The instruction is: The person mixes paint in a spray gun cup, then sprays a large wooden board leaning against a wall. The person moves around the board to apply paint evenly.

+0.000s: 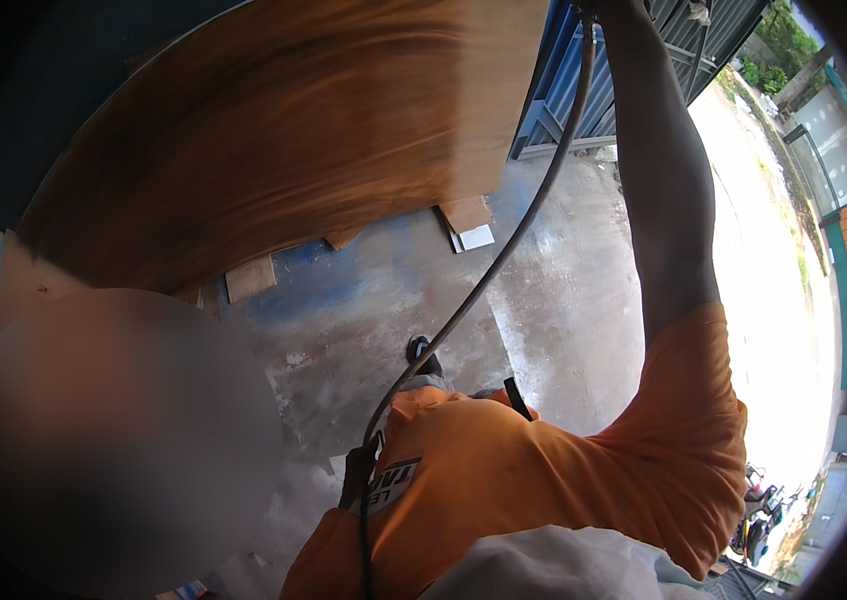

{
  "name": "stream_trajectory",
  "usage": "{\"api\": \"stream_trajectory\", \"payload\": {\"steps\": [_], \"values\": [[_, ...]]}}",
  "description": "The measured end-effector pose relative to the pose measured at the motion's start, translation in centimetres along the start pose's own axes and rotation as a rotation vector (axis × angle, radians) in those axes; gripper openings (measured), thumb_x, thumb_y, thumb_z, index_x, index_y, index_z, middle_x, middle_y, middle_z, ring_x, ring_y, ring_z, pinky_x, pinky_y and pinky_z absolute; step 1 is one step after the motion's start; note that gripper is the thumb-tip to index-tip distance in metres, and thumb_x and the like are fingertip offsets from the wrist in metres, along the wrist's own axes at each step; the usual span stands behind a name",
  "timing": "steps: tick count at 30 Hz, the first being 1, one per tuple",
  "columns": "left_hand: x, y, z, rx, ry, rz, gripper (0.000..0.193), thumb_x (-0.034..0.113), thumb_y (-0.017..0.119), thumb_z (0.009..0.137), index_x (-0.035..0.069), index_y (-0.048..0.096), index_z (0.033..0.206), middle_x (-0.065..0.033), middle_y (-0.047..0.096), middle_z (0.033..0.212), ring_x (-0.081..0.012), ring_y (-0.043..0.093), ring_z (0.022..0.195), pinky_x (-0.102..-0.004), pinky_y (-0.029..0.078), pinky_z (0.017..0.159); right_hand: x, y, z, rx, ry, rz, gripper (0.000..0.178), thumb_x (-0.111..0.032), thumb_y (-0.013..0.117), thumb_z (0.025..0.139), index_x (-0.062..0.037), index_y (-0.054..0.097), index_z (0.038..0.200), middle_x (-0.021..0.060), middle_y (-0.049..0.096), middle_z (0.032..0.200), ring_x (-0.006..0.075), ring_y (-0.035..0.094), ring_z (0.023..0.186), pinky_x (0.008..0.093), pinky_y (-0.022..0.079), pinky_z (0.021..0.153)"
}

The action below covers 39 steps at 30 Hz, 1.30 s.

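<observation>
Overhead, the person's right arm [666, 200] in a short orange sleeve reaches straight up along the right side of the view, and the right hand [604, 8] runs out of the picture at the top edge, so whether its fingers are apart or closed cannot be told. A grey flexible cable [504, 255] drops from that hand in a long curve, crosses in front of the floor and ends at the chest of the orange shirt [544, 480]. The left hand is nowhere to be seen. A large brown wooden panel with a streaked grain [284, 130] leans across the upper left, its right edge just beside the cable near the top. Small pale wooden offcuts [466, 212] lie on the stained grey concrete floor [564, 300] under the panel's lower edge. A blue corrugated metal wall [569, 90] stands behind the arm. A dark shoe [422, 352] shows on the floor just above the shirt's collar
</observation>
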State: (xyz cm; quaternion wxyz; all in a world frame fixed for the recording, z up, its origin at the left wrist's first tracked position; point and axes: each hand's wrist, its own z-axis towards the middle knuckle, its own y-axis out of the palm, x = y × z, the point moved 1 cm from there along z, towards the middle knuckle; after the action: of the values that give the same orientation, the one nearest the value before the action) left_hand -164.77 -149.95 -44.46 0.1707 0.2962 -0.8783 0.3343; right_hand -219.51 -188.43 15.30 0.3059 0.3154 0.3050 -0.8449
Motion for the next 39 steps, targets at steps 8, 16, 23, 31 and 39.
{"api": "stream_trajectory", "payload": {"steps": [8,16,23,31,39], "values": [[2.7,-10.5,8.7,0.303,-0.355,-0.016,0.083,0.071,0.042,0.087,-0.006,0.067,0.068,-0.0188,0.063,0.058,-0.0347,0.068,0.067,-0.0442,0.052,0.070,17.2,9.2,-2.6,0.104,0.115,-0.008,0.032,-0.035,0.064,0.089,-0.0100,0.067,0.110,0.0018,0.067,0.077,0.0097,0.064,0.063,0.0253,0.047,0.048],[2.0,-6.8,9.6,0.426,-0.383,0.143,0.058,0.049,0.053,0.092,-0.004,0.068,0.076,-0.0260,0.064,0.071,-0.0441,0.064,0.073,-0.0505,0.049,0.067,37.2,14.2,-17.6,0.005,0.384,-0.031,0.042,-0.023,0.066,0.088,-0.0082,0.058,0.126,0.0144,0.070,0.098,0.0247,0.069,0.093,0.0331,0.052,0.079],[2.7,5.2,7.0,0.164,-0.253,0.436,0.037,0.030,0.046,0.099,0.002,0.064,0.085,-0.0193,0.060,0.068,-0.0410,0.060,0.066,-0.0519,0.045,0.059,55.2,20.4,-31.0,-0.095,0.444,-0.103,0.044,-0.020,0.068,0.086,-0.0104,0.057,0.128,0.0176,0.068,0.103,0.0292,0.069,0.093,0.0368,0.052,0.077],[5.9,10.8,10.4,0.043,-0.087,0.669,0.023,0.022,0.044,0.099,0.007,0.061,0.096,-0.0147,0.056,0.065,-0.0359,0.059,0.061,-0.0504,0.043,0.053,71.1,26.1,-42.1,-0.097,0.558,-0.116,0.042,-0.020,0.066,0.087,-0.0101,0.057,0.127,0.0185,0.067,0.103,0.0334,0.067,0.095,0.0389,0.052,0.079],[3.4,11.9,8.6,0.061,-0.425,0.500,0.043,0.033,0.047,0.098,0.001,0.065,0.076,-0.0168,0.057,0.060,-0.0406,0.058,0.060,-0.0524,0.041,0.056,76.5,29.2,-47.3,-0.176,0.755,-0.130,0.042,-0.025,0.063,0.088,-0.0078,0.058,0.126,0.0196,0.066,0.106,0.0353,0.064,0.100,0.0408,0.049,0.085]]}}
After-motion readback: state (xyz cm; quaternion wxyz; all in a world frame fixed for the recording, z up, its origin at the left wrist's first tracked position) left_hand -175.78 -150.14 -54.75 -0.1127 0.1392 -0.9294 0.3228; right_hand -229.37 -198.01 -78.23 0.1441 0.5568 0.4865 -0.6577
